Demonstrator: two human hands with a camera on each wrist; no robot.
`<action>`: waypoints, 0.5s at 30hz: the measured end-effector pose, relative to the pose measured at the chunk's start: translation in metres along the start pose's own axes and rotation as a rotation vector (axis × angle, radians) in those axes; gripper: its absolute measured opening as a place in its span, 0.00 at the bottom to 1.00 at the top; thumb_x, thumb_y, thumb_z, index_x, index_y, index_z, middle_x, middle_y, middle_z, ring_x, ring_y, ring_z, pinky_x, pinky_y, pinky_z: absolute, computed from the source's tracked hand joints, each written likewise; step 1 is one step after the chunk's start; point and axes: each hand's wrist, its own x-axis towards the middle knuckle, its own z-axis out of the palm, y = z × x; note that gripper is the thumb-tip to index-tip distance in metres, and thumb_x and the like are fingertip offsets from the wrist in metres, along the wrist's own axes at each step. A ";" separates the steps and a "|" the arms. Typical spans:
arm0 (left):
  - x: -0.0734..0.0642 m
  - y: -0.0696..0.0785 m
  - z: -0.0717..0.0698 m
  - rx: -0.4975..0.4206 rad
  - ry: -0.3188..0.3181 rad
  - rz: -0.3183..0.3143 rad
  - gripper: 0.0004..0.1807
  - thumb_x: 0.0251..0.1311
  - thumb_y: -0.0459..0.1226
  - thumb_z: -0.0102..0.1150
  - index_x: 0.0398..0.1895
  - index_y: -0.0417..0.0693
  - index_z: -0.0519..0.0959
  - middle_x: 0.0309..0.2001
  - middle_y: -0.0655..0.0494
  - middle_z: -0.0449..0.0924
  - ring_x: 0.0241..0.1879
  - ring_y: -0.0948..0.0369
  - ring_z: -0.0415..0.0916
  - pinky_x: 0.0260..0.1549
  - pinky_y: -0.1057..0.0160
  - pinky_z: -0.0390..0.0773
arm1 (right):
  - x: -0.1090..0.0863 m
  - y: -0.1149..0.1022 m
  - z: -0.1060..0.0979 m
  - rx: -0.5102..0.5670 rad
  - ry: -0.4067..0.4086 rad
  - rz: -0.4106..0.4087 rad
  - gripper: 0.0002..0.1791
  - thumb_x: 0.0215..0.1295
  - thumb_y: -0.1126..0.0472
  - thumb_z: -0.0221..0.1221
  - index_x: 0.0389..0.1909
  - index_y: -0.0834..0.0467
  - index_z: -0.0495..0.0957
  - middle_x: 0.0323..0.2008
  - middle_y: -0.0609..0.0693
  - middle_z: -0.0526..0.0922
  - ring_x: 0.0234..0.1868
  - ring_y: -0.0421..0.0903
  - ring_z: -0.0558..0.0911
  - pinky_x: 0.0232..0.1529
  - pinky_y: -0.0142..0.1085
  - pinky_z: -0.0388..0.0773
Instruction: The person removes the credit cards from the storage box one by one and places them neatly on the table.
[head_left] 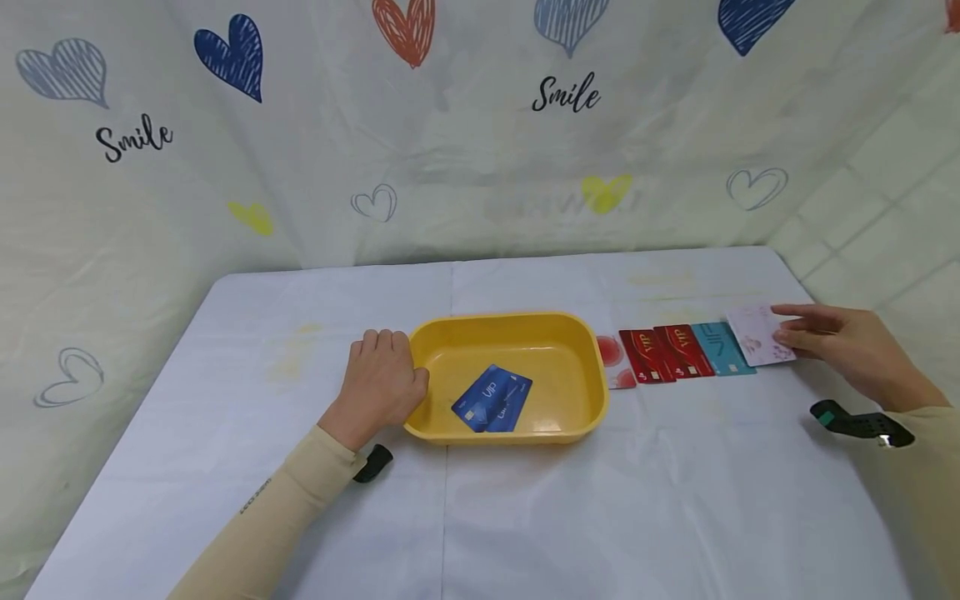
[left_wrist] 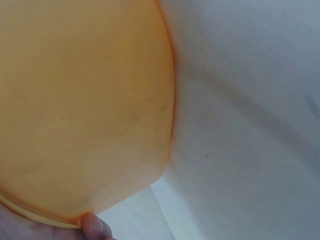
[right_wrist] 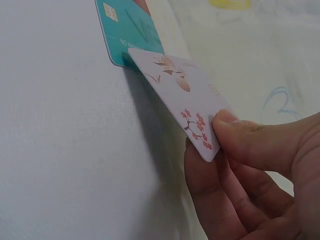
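Observation:
My left hand (head_left: 381, 379) grips the left rim of a yellow tray (head_left: 585, 408); in the left wrist view its thumb and fingers wrap the rim. Two blue VIP cards (head_left: 480, 398) lie overlapping inside the tray. Off to the right, my right hand (head_left: 847, 342) pinches a white card (right_wrist: 185, 105) with a flower print between thumb and fingers. That card is tilted, its far edge overlapping a teal card (head_left: 722, 348) with a chip. Left of the teal one lie two red VIP cards (head_left: 651, 356), then a white and red card (head_left: 617, 362) partly hidden by the tray.
The table wears a white cloth (head_left: 675, 500). Behind it hangs a pale curtain (head_left: 480, 125) printed with hearts and the word Smile. Dark bands (head_left: 862, 423) sit on both wrists, over beige sleeves.

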 end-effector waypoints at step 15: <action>0.000 0.001 -0.001 0.009 -0.008 -0.003 0.14 0.66 0.42 0.45 0.35 0.37 0.67 0.31 0.47 0.65 0.39 0.48 0.62 0.40 0.54 0.59 | 0.008 0.011 -0.003 -0.055 -0.041 0.050 0.52 0.68 0.25 0.48 0.76 0.64 0.62 0.73 0.73 0.63 0.51 0.41 0.75 0.64 0.65 0.66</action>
